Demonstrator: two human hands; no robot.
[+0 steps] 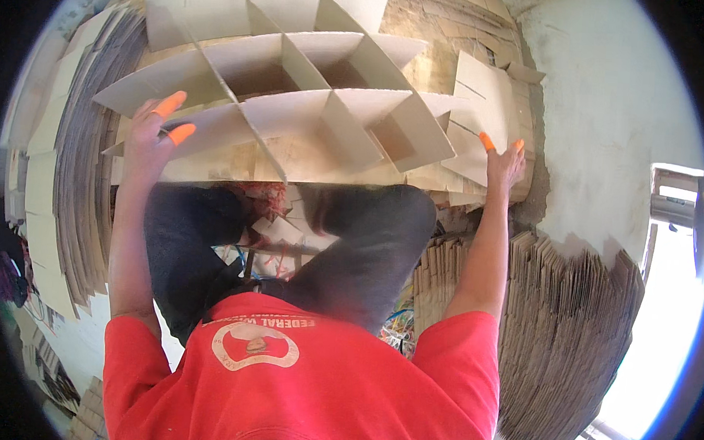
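A cardboard divider grid (290, 118) of long strips crossed by slotted pieces stands on the work surface in front of me, its cells facing up. My left hand (152, 134), with orange covers on thumb and forefinger, is at the grid's left ends. Its thumb and forefinger are spread apart, and contact with the strips is unclear. My right hand (506, 165), also with orange-covered fingertips, is beyond the grid's right end. Its fingers are apart, over or beside pale slotted cardboard pieces (468, 150) lying flat. I see nothing held in either hand.
Tall stacks of cardboard strips (89, 145) line the left side. Another large bundle of strips (565, 336) stands at the lower right, by a bright opening. More cardboard sheets (336, 6) are beyond the grid, and a pale wall (604, 97) rises at the right.
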